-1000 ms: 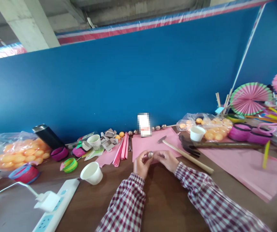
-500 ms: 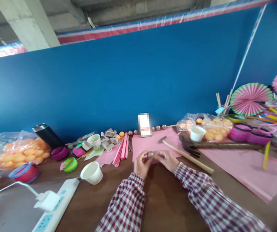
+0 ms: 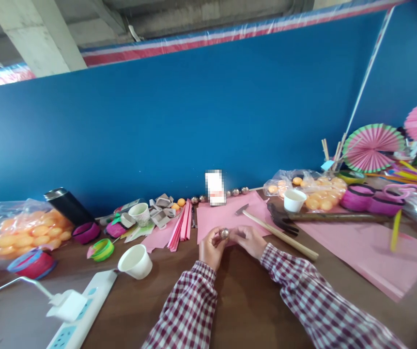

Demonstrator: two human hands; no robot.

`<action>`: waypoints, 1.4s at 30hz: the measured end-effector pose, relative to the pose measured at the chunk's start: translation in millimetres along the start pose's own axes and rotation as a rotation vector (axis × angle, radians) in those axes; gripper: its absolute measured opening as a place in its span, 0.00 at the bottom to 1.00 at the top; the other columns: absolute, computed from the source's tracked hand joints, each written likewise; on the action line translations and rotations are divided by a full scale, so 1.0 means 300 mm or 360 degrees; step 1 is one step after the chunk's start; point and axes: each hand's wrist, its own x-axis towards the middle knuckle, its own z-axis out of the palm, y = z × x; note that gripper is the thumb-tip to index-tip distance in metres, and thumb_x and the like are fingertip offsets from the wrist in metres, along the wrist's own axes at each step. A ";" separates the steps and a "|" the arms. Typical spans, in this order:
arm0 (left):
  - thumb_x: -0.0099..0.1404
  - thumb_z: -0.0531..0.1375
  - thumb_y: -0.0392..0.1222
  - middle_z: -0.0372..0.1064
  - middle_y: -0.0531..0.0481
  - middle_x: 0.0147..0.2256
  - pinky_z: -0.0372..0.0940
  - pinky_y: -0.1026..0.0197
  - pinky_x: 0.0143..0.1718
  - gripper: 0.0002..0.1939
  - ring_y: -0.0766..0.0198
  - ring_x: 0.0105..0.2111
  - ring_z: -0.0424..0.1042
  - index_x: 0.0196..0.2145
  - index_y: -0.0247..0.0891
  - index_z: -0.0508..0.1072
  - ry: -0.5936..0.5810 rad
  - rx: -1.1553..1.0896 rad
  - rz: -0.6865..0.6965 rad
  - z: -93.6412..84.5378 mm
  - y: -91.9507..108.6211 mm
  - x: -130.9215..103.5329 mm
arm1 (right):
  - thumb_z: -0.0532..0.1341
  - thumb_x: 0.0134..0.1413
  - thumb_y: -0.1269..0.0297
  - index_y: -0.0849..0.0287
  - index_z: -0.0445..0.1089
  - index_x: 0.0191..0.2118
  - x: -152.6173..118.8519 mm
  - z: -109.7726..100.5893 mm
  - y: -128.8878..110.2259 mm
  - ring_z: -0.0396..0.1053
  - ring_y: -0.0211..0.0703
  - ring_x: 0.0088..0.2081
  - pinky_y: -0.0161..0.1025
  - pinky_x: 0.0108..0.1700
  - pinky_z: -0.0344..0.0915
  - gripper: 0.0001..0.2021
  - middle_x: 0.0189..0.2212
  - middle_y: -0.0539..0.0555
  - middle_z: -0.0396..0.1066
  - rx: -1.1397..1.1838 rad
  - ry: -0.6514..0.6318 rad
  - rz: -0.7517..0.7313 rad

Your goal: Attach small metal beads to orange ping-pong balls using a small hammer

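Observation:
Between thumb and fingers, my left hand [image 3: 210, 248] pinches a small shiny metallic ball [image 3: 224, 233], just above the front of a pink paper sheet [image 3: 211, 220]. My right hand [image 3: 251, 241] is closed with thumb and fingers together right beside the ball; what its fingertips hold, if anything, is too small to make out. A hammer [image 3: 281, 232] with a wooden handle lies to the right of my right hand. Behind the sheet, similar shiny balls [image 3: 235, 192] stand in a row near the blue wall.
A white cup [image 3: 135, 261] and a power strip [image 3: 84, 310] sit to the left. Further back are folded pink strips [image 3: 181, 225] and a bag of orange balls [image 3: 26, 232]. On the right lie a claw hammer [image 3: 283, 220], another white cup [image 3: 295, 200] and pink paper [image 3: 371, 254].
The whole view has shifted slightly, so things appear a little further left. Both hands keep nearly the same pose around the shiny ball.

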 end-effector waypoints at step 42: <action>0.49 0.61 0.43 0.72 0.43 0.31 0.66 0.60 0.37 0.16 0.61 0.33 0.71 0.35 0.32 0.68 0.0071 -0.0080 -0.0080 0.004 0.015 0.014 | 0.53 0.49 0.61 0.59 0.63 0.35 -0.015 0.014 -0.019 0.67 0.38 0.31 0.35 0.33 0.63 0.09 0.32 0.53 0.69 -0.0327 0.0119 -0.0186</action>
